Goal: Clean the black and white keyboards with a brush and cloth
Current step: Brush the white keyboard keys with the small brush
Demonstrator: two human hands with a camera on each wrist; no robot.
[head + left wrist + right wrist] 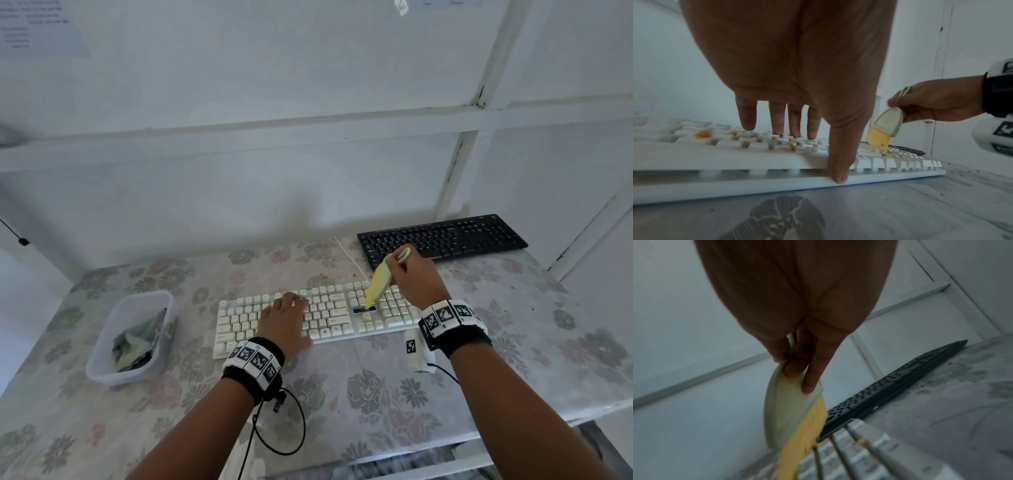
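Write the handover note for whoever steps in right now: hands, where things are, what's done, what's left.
Left hand: fingers straight, pressing on the white keyboard to steady it; thumb at its front edge.
Right hand: grips the brush, yellow bristles down among the keys right of the main block.
White keyboard lies at the table's centre; orange crumbs show between its keys. Black keyboard lies behind it to the right, untouched by either hand.
Plastic tub on the left holds what looks like the cloth.
Done: cannot tell how far brushing has gone.
Left: finish brushing white, brush black, wipe both.
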